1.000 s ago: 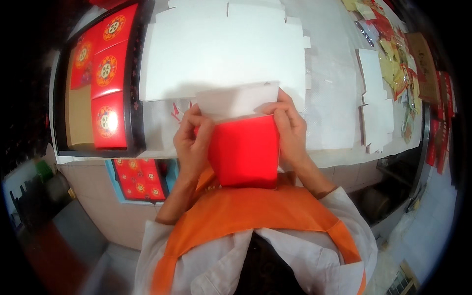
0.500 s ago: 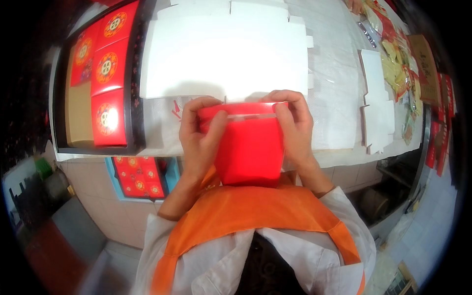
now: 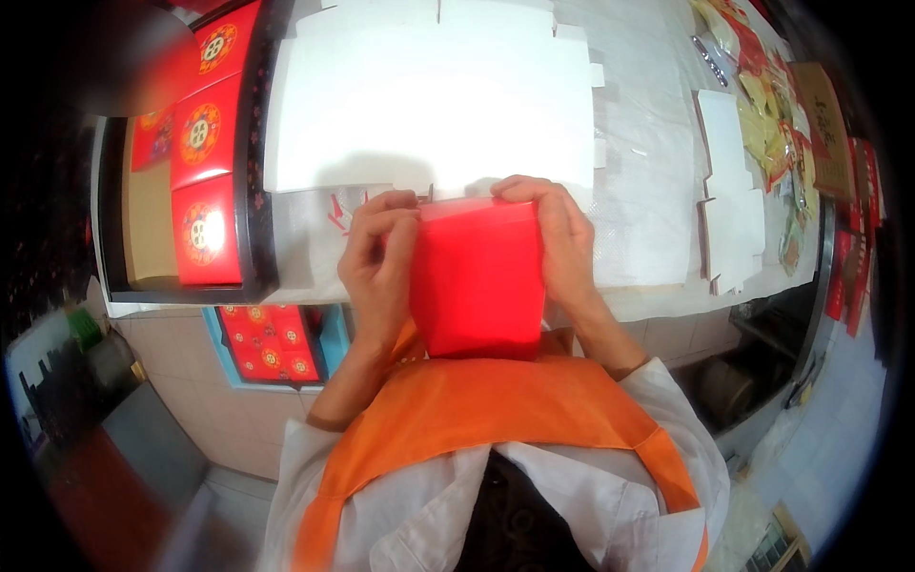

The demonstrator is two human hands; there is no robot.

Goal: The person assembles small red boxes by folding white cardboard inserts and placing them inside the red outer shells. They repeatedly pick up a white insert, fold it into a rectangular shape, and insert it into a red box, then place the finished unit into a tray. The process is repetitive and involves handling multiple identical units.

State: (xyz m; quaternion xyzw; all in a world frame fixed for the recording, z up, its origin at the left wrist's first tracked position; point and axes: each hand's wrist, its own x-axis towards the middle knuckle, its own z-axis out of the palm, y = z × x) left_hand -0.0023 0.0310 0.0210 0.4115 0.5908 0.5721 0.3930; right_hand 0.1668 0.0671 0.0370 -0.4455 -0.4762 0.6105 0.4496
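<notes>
A plain red box (image 3: 479, 286) stands in front of my orange apron at the table's near edge. My left hand (image 3: 379, 257) is closed at its far left corner, with fingers curled and thumb drawn up against them. My right hand (image 3: 564, 238) grips the far right corner, fingers bent over the far edge and thumb mostly hidden along the side. Across the far end of the box runs a paler pink-red flap (image 3: 462, 207).
A stack of white flat cardboard (image 3: 434, 105) lies beyond the box. At left, a dark tray (image 3: 259, 229) holds several red printed boxes (image 3: 203, 229). Another white cutout (image 3: 729, 191) and bagged goods (image 3: 762, 124) are at right. A blue crate (image 3: 224, 348) sits below.
The pale gap across the box's far end is gone, and the flap lies flatter. My left thumb has come off the top. A blurred shape has appeared over the dark tray.
</notes>
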